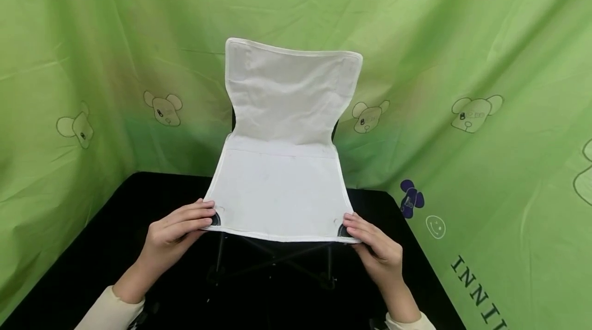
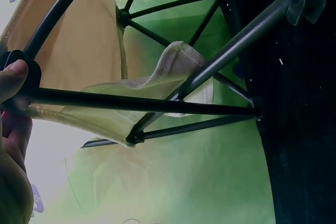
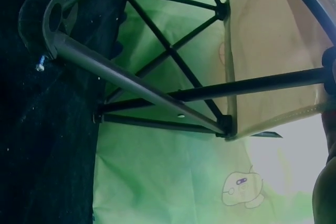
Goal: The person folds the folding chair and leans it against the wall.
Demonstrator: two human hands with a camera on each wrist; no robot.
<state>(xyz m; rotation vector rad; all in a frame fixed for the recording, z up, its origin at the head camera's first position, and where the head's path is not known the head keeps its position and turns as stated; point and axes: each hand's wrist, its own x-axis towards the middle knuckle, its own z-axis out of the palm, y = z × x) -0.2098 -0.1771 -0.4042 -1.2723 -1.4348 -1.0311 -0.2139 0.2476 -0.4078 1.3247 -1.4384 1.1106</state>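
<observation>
A small folding chair (image 1: 282,186) with a white fabric seat and backrest stands unfolded, facing me. My left hand (image 1: 172,235) grips the seat's front left corner, fingers on top at the dark corner patch. In the left wrist view its thumb (image 2: 13,77) presses the black corner joint from below. At the front right corner my right hand (image 1: 379,250) holds the seat the same way, its thumb under the edge. Thin dark crossed legs (image 2: 142,103) show beneath the seat in both wrist views. In the right wrist view my right hand (image 3: 326,187) is mostly cut off.
The chair stands on a black surface (image 1: 152,201). Green cloth walls (image 1: 462,52) printed with cartoon heads surround it on the left, back and right. A black plastic foot (image 3: 50,19) ends one leg in the right wrist view.
</observation>
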